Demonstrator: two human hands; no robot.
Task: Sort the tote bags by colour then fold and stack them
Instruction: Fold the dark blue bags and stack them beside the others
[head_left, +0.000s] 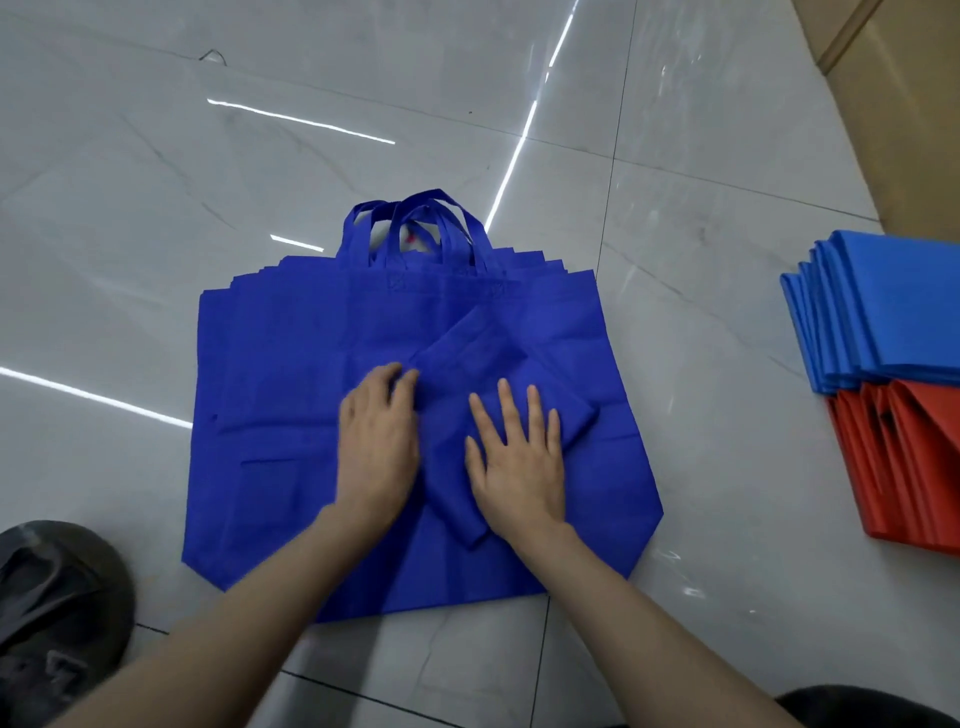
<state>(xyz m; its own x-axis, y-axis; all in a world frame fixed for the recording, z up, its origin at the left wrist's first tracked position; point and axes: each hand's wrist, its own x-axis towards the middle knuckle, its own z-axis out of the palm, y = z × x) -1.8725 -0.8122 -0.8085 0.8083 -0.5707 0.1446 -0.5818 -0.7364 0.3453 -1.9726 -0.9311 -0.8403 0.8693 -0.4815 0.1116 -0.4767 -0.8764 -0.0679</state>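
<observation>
Looking around, we see a brown cardboard box (898, 78) at the top right, cut off by the edge. On the right side of the shiny floor (156, 208) lies a stack of folded light blue bags (883, 312). Its near end rests on a stack of folded red bags (914, 467). Both stacks run out of the picture. A dark shoe (52, 597) sits at the bottom left. A dark round thing (857, 706) at the bottom right is too cut off to name.

In the middle lies a pile of flat dark blue tote bags (270, 389), their handles (415, 223) pointing away from us. A small red and white bit shows through the handles, but we cannot tell what it is.

On top of the pile lies one folded dark blue bag (483, 353). Our right hand (519, 457) lies flat on it, fingers straight and spread. Our left hand (376, 441) is at its left edge with fingers bent. It is too blurry there to tell if they pinch the cloth.
</observation>
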